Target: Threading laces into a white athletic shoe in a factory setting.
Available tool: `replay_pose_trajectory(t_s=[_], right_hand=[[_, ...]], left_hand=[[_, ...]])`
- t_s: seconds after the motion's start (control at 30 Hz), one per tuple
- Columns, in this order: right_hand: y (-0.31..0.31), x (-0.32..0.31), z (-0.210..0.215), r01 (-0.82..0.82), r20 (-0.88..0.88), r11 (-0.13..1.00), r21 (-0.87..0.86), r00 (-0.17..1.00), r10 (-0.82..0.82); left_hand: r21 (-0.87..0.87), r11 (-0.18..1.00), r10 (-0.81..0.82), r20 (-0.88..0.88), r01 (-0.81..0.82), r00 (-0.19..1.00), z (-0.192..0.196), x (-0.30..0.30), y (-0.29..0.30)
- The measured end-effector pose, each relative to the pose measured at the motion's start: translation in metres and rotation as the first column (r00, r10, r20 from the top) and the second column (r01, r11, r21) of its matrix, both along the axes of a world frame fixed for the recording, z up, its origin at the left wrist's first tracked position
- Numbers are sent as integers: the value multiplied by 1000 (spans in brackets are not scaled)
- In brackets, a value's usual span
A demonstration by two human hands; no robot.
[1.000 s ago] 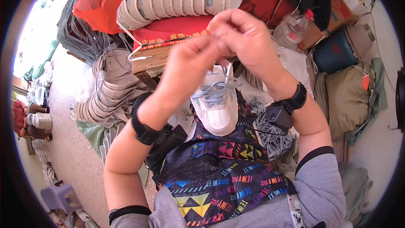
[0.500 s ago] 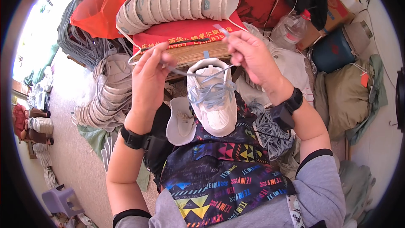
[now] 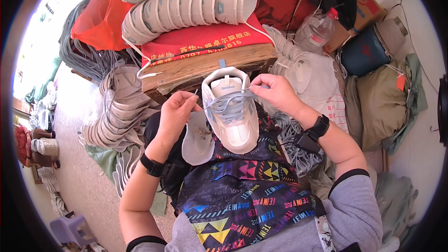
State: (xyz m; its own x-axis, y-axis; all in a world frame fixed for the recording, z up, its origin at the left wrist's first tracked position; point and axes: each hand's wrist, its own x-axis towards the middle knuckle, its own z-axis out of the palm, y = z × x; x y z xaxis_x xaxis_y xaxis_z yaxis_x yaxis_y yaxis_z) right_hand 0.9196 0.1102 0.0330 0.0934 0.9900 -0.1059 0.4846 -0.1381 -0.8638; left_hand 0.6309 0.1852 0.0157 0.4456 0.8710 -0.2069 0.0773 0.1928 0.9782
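Observation:
A white sneaker upper (image 3: pixel 239 135) with grey-blue trim stands toe toward me over my lap, against the wooden bench edge. Grey-blue shoelace (image 3: pixel 231 105) crosses its tongue in several rows. To the left of the collar, my left hand (image 3: pixel 176 114) is closed in a pinch, with a lace tip poking up from the fingertips. My right hand (image 3: pixel 276 92) pinches the lace at the right side of the collar, thumb and finger together. Beside the upper, under my left hand, rests a loose pale, sole-shaped piece (image 3: pixel 198 143).
A row of nested shoe uppers (image 3: pixel 191 11) lies on a red cloth over the wooden bench (image 3: pixel 210 67). More stacked uppers (image 3: pixel 116 107) stand at the left. Bundled grey laces (image 3: pixel 298 144) hang by my right forearm. A plastic bottle (image 3: pixel 317 30) stands at the back right.
Both hands have come down from above the collar to either side of it. The lace, held up and stretched before, now lies lower and closer across the tongue.

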Motion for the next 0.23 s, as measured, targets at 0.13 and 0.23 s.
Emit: replay_pose_trajectory(t_s=[0.13, 0.23], right_hand=[[0, -7, 8, 8, 68, 1000, 10, 998, -8], [1, -5, 1, 23, 118, 999, 33, 993, -26]], left_hand=[[57, 998, -18, -43, 20, 999, -9, 5, -2], [118, 992, -28, -119, 42, 993, -15, 6, -1]])
